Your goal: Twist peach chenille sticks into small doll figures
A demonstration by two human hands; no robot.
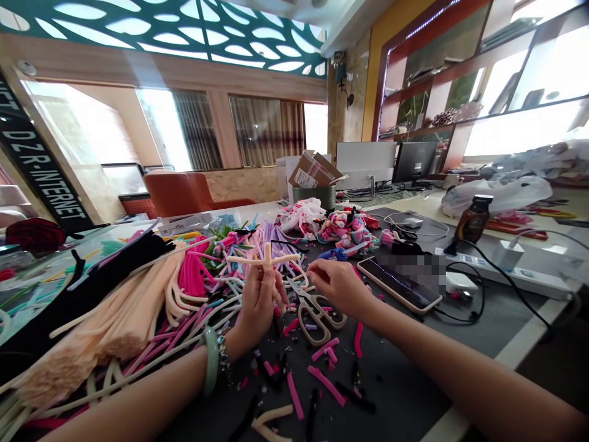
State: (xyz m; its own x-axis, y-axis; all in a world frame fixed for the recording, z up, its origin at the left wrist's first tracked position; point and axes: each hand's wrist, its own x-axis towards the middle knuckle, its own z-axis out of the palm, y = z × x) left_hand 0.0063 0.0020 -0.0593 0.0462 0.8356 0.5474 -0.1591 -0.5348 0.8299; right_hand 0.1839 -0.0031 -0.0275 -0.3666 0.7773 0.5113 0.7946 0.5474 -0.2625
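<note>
My left hand [258,302] is closed around the stem of a cream pipe-cleaner cross [267,259], holding it upright above the dark table. A green bangle and a beaded bracelet sit on that wrist. My right hand [335,283] hovers just right of the cross, fingers curled in a pinch near one of its arms; what they hold is too small to name. Beige-handled scissors [315,314] lie on the table between and below both hands. Cut pink and black pipe-cleaner bits [326,383] litter the dark mat [405,368].
Bundles of cream, pink and black pipe cleaners [115,307] pile up at the left. A phone [398,283] lies right of my hand, with a power strip [506,265], cables and a brown bottle [473,219] beyond. Finished colourful figures [347,228] and a cardboard box [313,172] sit further back.
</note>
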